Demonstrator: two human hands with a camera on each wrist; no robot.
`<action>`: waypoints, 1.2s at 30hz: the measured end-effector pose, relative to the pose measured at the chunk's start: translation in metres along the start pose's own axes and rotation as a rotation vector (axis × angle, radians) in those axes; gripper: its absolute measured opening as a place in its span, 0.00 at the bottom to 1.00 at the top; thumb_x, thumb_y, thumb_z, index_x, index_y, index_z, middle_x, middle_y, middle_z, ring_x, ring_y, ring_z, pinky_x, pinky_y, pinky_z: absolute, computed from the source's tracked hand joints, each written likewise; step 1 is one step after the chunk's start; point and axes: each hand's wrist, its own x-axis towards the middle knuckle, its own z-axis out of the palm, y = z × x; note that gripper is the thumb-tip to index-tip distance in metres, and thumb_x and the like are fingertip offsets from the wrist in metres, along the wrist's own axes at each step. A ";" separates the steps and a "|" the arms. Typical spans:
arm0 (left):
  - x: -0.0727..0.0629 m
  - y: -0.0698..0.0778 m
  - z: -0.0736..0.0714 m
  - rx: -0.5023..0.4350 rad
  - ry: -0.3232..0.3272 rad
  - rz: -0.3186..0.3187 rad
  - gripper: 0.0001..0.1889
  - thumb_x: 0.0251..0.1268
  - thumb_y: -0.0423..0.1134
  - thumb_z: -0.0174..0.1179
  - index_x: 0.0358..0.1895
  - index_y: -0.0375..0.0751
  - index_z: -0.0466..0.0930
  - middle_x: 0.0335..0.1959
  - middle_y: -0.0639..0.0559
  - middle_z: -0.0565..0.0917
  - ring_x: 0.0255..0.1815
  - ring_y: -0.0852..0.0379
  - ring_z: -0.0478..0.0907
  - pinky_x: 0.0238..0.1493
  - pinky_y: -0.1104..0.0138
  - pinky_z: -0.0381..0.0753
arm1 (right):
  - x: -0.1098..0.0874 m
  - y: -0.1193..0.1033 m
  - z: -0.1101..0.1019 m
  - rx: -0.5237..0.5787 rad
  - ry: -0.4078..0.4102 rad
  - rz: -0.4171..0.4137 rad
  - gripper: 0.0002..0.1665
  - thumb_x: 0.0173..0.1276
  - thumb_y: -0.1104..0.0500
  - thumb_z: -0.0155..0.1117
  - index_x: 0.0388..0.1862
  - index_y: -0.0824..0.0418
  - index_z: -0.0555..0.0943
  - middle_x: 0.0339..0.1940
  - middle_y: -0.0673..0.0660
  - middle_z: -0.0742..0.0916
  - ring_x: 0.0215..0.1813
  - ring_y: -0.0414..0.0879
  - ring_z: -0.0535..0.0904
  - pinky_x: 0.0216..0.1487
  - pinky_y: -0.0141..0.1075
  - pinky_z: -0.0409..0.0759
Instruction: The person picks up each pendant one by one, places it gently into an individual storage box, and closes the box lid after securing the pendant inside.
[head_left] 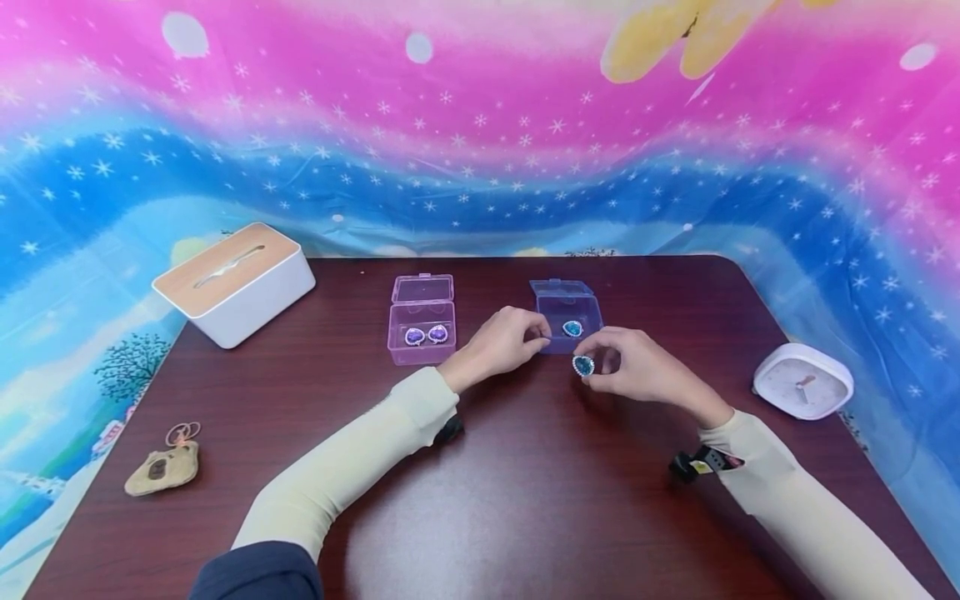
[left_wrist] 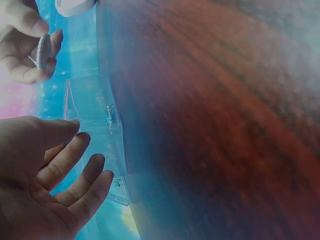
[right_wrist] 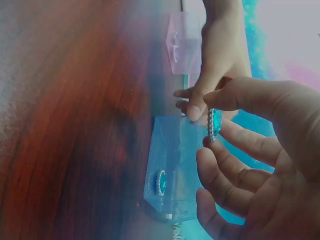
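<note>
In the head view my right hand (head_left: 637, 367) pinches a teal gem earring (head_left: 583, 365) with a sparkling silver rim, just off the near right corner of an open blue plastic box (head_left: 555, 343). The right wrist view shows thumb and fingertips on the earring (right_wrist: 214, 125). Inside the blue box lies another teal earring (head_left: 573, 328). My left hand (head_left: 504, 340) is at the box's left side, fingers loosely bent and spread, fingertips by its wall; firm contact cannot be told. Left of that hand stands an open pink box (head_left: 422, 353) with two purple earrings (head_left: 426, 335) inside.
A white tissue box with a wooden top (head_left: 247, 287) stands at the back left. On the left lies a tan pouch keychain (head_left: 163, 469). A white clock (head_left: 804, 381) is near the right edge. A patterned cloth (head_left: 480, 167) hangs behind the dark table (head_left: 525, 500).
</note>
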 end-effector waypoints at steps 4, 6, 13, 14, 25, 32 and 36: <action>0.000 0.000 0.000 -0.002 -0.003 -0.003 0.05 0.71 0.40 0.66 0.44 0.46 0.89 0.38 0.54 0.91 0.40 0.59 0.85 0.51 0.65 0.84 | 0.006 0.005 -0.005 0.036 0.005 0.015 0.19 0.60 0.62 0.77 0.51 0.58 0.86 0.38 0.57 0.86 0.32 0.42 0.79 0.33 0.32 0.80; -0.001 0.000 0.000 -0.004 -0.004 -0.003 0.06 0.71 0.40 0.66 0.44 0.46 0.89 0.38 0.53 0.91 0.40 0.59 0.85 0.52 0.65 0.84 | 0.008 0.007 -0.006 0.045 0.015 0.020 0.20 0.60 0.62 0.78 0.52 0.58 0.86 0.38 0.58 0.86 0.32 0.43 0.79 0.33 0.33 0.80; -0.002 0.000 -0.001 -0.009 -0.015 0.002 0.07 0.71 0.40 0.66 0.45 0.44 0.89 0.38 0.53 0.91 0.40 0.59 0.85 0.52 0.64 0.84 | 0.020 0.012 -0.012 0.029 0.058 0.013 0.21 0.59 0.62 0.78 0.52 0.59 0.86 0.40 0.61 0.86 0.33 0.44 0.80 0.35 0.32 0.80; -0.002 0.000 -0.001 -0.010 -0.016 0.002 0.07 0.71 0.39 0.66 0.46 0.44 0.89 0.38 0.53 0.91 0.40 0.59 0.85 0.52 0.64 0.84 | 0.022 0.013 -0.013 0.029 0.060 0.013 0.21 0.59 0.62 0.78 0.53 0.59 0.86 0.40 0.61 0.86 0.33 0.44 0.80 0.35 0.32 0.80; -0.001 -0.002 -0.001 0.005 -0.010 0.022 0.05 0.71 0.40 0.66 0.43 0.46 0.89 0.37 0.55 0.91 0.40 0.61 0.85 0.51 0.66 0.84 | 0.040 0.026 -0.023 0.028 0.068 0.026 0.22 0.61 0.64 0.76 0.55 0.60 0.85 0.40 0.58 0.86 0.35 0.47 0.81 0.38 0.35 0.81; 0.001 -0.002 0.000 -0.003 -0.011 0.019 0.04 0.71 0.40 0.66 0.42 0.46 0.89 0.37 0.55 0.91 0.40 0.61 0.85 0.50 0.66 0.84 | 0.051 0.029 -0.024 0.025 0.075 0.035 0.21 0.62 0.60 0.77 0.54 0.58 0.86 0.41 0.60 0.87 0.36 0.47 0.81 0.37 0.35 0.80; 0.001 -0.002 0.001 -0.016 -0.020 0.018 0.05 0.71 0.39 0.66 0.43 0.45 0.89 0.38 0.54 0.91 0.40 0.60 0.85 0.51 0.65 0.84 | 0.055 0.030 -0.023 0.029 0.064 0.037 0.21 0.62 0.60 0.77 0.55 0.58 0.86 0.42 0.60 0.88 0.36 0.48 0.81 0.35 0.35 0.81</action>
